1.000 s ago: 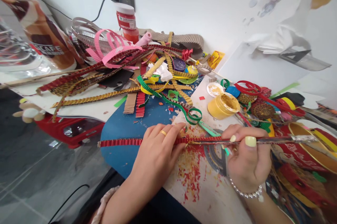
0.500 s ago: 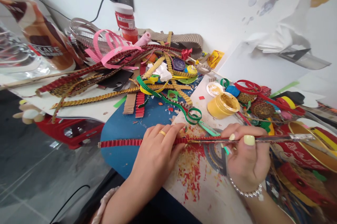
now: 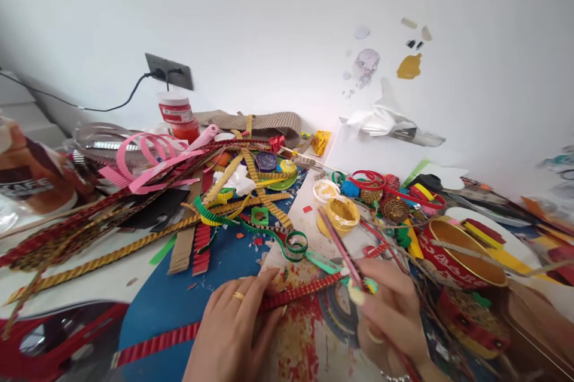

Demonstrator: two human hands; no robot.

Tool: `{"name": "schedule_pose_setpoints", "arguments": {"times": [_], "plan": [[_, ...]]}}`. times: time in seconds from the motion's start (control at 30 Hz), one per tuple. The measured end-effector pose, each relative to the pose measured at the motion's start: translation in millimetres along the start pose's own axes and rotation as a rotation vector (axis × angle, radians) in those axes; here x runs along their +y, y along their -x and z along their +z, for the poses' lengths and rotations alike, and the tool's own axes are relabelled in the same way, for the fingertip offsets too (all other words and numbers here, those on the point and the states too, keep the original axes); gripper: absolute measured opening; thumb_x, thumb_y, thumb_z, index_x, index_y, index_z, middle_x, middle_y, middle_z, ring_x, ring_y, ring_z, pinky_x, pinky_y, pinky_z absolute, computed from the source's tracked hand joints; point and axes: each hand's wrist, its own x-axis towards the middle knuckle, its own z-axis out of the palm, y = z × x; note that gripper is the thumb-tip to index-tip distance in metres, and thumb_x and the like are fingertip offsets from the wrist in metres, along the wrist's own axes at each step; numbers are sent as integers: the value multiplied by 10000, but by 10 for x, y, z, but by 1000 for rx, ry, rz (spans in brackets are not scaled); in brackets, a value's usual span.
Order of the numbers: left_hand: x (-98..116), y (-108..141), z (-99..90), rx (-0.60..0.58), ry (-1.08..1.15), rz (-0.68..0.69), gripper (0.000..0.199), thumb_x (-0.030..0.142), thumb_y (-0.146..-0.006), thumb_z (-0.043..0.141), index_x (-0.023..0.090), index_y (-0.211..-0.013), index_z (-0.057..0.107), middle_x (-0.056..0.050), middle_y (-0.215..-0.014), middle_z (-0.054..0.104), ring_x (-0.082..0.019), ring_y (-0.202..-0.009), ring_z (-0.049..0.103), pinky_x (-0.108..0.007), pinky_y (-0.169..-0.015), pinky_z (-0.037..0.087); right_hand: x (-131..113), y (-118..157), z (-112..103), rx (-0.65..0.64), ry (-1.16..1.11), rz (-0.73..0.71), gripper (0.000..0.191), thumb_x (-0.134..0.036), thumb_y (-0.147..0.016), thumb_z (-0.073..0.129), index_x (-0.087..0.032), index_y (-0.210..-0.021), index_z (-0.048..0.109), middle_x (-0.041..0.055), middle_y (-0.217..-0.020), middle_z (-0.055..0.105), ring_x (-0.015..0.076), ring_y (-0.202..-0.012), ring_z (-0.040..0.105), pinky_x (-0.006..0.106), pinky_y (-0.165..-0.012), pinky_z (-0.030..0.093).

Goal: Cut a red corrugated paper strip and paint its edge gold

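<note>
My left hand lies over a long red corrugated strip and holds it down, with the thumb below and the fingers above. The strip's other end extends left past the wrist across a blue surface. Yellow marks dot its upper right part. My right hand grips a thin paintbrush like a pen. Its far end points up toward an open jar of yellow paint, beside a paint-smeared white lid. The strip's right end passes near or behind the right fingers; the exact contact is hidden.
A green curled strip lies above the hands. Yellow, red and pink strips pile up at left, near red paint jars and a bottle. At right stand a red-and-gold tin and several coiled pieces. A wall closes the back.
The brush has swung from lying along the strip to pointing up toward the yellow jar. The red strip now slants up to the right. My view has tilted up and shifted right.
</note>
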Motion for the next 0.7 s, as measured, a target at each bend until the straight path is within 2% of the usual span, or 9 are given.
{"name": "schedule_pose_setpoints", "arguments": {"times": [0.1, 0.23, 0.4, 0.5, 0.63, 0.7], "plan": [[-41, 3, -21, -4, 13, 7, 344, 453, -961, 407, 228, -1213, 474, -7, -911, 720, -164, -790, 693, -269, -692, 533, -25, -32, -36, -71, 11, -142, 209, -149, -949, 419, -190, -920, 621, 73, -1026, 590, 162, -905, 619, 288, -695, 562], [-74, -15, -53, -6, 20, 28, 369, 500, -938, 440, 238, -1191, 500, -9, -903, 733, -174, -781, 708, -257, -660, 544, -1, -63, -45, -124, -38, -130, 222, -162, -939, 415, -188, -1006, 625, 98, -1062, 594, 172, -941, 625, 283, -683, 566], [-51, -29, -91, 87, -26, -4, 356, 526, -949, 389, 237, -1083, 548, 1, -836, 732, -172, -711, 709, -262, -599, 542, 37, -46, -71, -105, -88, 4, 279, -187, -974, 365, -220, -1178, 553, 84, -1037, 580, 153, -798, 613, 278, -598, 548], [-25, -18, -104, 87, -5, -34, 304, 478, -958, 411, 234, -1078, 547, 16, -817, 720, -150, -701, 697, -244, -615, 533, 47, 13, -73, -92, -152, 73, 304, -182, -968, 381, -215, -1236, 522, 73, -1051, 566, 148, -765, 583, 296, -596, 535], [2, 19, -95, 72, 48, -75, 264, 430, -956, 440, 235, -1103, 540, 25, -791, 701, -144, -695, 679, -242, -622, 523, 38, 77, -49, 8, -193, 198, 270, -187, -969, 385, -210, -1185, 546, 52, -958, 595, 181, -868, 577, 321, -631, 511], [20, 38, -82, 55, 70, -94, 250, 399, -942, 482, 241, -1129, 535, 23, -810, 702, -153, -720, 677, -253, -639, 525, 25, 82, -34, 66, -182, 247, 240, -200, -973, 390, -215, -1131, 570, 34, -896, 598, 183, -845, 577, 339, -664, 490]]}}
